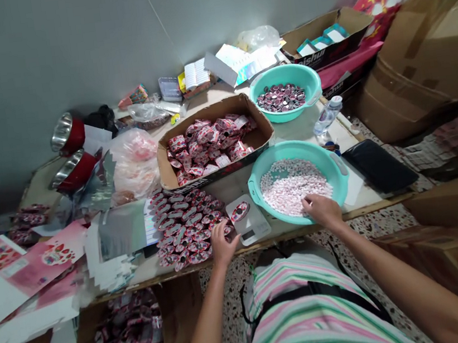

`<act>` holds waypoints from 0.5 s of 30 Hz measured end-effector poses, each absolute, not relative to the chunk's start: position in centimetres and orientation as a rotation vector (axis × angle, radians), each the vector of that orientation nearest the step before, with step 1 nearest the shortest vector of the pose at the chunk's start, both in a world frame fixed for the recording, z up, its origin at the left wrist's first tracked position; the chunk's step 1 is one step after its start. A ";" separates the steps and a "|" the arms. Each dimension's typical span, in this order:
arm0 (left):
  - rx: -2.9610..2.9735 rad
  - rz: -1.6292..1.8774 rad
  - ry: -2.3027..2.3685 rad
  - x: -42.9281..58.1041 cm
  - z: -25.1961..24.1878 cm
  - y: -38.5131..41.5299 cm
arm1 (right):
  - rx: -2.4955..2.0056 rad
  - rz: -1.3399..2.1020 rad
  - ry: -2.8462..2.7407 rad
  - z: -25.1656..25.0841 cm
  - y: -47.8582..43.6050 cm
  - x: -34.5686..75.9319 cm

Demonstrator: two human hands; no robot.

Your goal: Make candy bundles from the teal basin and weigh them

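My left hand [222,244] rests at the table's front edge, its fingers touching the rows of small red-and-white packets [186,228] laid flat there. Just to its right a small white scale [248,219] carries one packet [240,211]. My right hand [322,209] reaches into the near teal basin [335,164], fingers curled among the small pale pink and white candies [292,185]. Whether it has picked any up is hidden by the fingers.
A cardboard box of filled packets [212,143] sits behind the scale. A second teal basin with dark pieces [284,94] stands farther back. A water bottle [327,115], a black tablet [378,165], red metal cups [70,153], plastic bags and flat cartons crowd the table. Large boxes stand right.
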State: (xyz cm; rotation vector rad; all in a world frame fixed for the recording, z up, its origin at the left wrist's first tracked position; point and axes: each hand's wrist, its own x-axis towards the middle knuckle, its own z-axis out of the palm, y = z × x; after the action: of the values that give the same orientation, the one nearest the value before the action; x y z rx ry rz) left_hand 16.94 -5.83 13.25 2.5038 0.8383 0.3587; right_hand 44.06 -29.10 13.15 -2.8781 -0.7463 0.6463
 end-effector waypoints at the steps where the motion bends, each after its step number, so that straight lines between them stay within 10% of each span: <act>1: 2.515 0.350 0.827 16.6 13.2 -5.9 | -2.880 0.644 -0.744 13.1 -29.1 44.1; 15: 2.462 0.430 0.924 14.6 13.4 -6.0 | -2.887 0.659 -0.746 12.8 -29.2 44.0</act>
State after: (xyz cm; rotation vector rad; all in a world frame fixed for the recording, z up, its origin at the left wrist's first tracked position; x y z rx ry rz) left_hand 14.63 -5.97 13.39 2.4625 0.9237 0.4296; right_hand 44.04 -29.23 12.85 -2.8870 -0.7462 0.6592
